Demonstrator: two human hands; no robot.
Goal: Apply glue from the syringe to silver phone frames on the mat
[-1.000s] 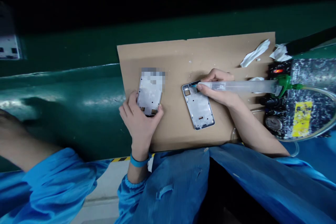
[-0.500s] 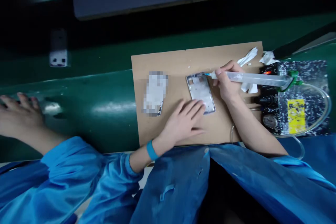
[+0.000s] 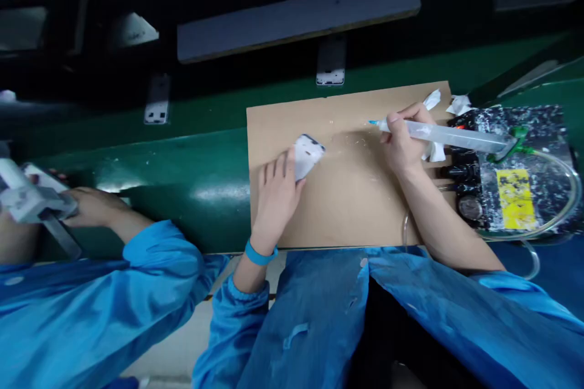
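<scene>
The person's left hand [image 3: 276, 203] is closed around a phone frame [image 3: 309, 156], with the fingers curled up its side. The frame is held just above the brown cardboard sheet [image 3: 347, 206], left of the sheet's middle. It is tipped, so it looks short. Its long side runs from the palm toward the far edge of the sheet, leaning a little to the right.

The right hand [image 3: 404, 140] grips a big clear syringe [image 3: 442, 135] the way you hold a pen. The syringe lies almost flat and runs left to right, near the sheet's far right corner. Its blue tip [image 3: 373, 123] points left toward the frame, with bare card between them. So the left hand is the nearer hand, and the right hand is well off to the side.

A black and speckled box [image 3: 520, 176] sits past the right edge of the sheet, and white tissue [image 3: 431, 99] lies at the far corner.

Earlier, two frames lay flat on the sheet and the tip touched one. Now only one frame shows, up in the hand, and the tip touches nothing. Left of the sheet, another person's hand [image 3: 93, 206] is over the green belt [image 3: 196, 219].
</scene>
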